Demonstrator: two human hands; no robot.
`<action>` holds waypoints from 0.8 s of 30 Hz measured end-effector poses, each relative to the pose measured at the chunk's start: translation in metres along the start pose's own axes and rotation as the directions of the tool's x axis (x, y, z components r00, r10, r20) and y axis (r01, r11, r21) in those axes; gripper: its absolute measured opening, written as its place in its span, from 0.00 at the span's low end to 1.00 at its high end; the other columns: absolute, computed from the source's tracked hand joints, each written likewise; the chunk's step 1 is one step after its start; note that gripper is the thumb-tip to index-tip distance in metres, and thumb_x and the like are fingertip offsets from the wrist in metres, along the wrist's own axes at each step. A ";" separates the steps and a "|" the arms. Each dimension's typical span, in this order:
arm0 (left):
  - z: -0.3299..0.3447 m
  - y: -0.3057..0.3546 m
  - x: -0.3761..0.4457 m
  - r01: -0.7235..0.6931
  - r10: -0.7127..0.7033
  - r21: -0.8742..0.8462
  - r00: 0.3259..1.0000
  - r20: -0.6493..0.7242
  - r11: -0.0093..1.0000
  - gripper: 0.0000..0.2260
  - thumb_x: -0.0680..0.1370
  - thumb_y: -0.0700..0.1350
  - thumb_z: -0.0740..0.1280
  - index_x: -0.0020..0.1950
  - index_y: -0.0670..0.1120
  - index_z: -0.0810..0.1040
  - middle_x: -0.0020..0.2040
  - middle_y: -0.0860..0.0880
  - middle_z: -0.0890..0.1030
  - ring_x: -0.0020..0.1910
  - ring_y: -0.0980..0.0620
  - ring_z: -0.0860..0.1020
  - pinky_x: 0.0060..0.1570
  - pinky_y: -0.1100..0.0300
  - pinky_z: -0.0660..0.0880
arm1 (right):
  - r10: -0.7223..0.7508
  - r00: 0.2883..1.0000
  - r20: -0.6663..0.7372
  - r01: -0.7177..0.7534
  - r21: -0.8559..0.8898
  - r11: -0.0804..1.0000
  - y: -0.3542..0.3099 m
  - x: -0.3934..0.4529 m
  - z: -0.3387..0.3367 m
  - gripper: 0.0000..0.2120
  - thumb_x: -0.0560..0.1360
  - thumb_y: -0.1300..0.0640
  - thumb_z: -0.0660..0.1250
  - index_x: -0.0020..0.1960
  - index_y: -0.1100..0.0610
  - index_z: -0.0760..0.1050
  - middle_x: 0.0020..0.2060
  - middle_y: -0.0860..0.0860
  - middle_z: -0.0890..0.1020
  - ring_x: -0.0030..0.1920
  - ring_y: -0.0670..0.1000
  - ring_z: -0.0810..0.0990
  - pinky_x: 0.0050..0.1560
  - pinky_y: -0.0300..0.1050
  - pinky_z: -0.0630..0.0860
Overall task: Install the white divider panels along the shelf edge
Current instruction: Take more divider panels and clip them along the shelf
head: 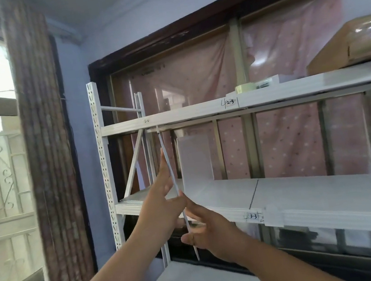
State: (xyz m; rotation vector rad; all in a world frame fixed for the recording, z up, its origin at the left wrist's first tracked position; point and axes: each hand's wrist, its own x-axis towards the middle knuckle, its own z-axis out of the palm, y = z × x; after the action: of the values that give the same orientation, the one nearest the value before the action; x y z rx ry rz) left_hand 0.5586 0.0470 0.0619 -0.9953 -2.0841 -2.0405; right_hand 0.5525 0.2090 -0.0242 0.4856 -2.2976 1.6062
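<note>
A thin white divider panel, seen edge-on, leans from under the upper shelf beam down past the middle shelf's front edge. My left hand presses flat against its left face with fingers stretched up. My right hand holds its lower part from the right, thumb beside the edge. A second white divider panel stands upright on the middle shelf, just right of the held one.
The white metal rack's slotted post stands at left with a diagonal brace. A tape roll and a cardboard box rest on the upper shelf. Pink cloth covers the window behind. A brown curtain hangs left.
</note>
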 end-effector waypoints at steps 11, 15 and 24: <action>0.124 0.041 -0.019 -0.062 0.060 0.009 0.986 0.157 0.998 0.47 0.81 0.37 0.71 0.79 0.81 0.53 0.84 0.53 0.69 0.67 0.53 0.81 0.39 0.57 0.87 | 0.036 0.980 -0.196 -0.054 -0.085 0.995 -0.046 -0.117 -0.100 0.45 0.77 0.64 0.75 0.73 0.21 0.60 0.78 0.42 0.66 0.73 0.44 0.73 0.68 0.47 0.77; 0.176 0.046 -0.016 -0.092 0.102 -0.065 0.979 0.176 0.994 0.51 0.80 0.35 0.71 0.74 0.87 0.49 0.85 0.57 0.65 0.43 0.70 0.85 0.42 0.54 0.88 | 0.041 0.959 -0.280 -0.083 -0.138 0.987 -0.051 -0.148 -0.142 0.40 0.79 0.66 0.70 0.76 0.28 0.64 0.75 0.40 0.70 0.66 0.39 0.79 0.61 0.43 0.81; 0.270 0.012 -0.025 -0.090 0.092 -0.035 0.994 0.058 0.995 0.48 0.82 0.38 0.68 0.81 0.78 0.45 0.47 0.65 0.77 0.42 0.54 0.84 0.47 0.51 0.87 | 0.102 0.941 -0.324 -0.204 -0.297 0.933 -0.026 -0.193 -0.205 0.28 0.81 0.60 0.68 0.74 0.35 0.71 0.70 0.37 0.78 0.65 0.48 0.81 0.69 0.58 0.76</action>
State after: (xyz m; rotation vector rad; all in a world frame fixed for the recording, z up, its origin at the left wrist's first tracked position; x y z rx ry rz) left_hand 0.6885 0.2824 0.0272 -1.1471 -1.9993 -2.0316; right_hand 0.7466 0.4139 -0.0163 -0.0244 -2.3380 1.2192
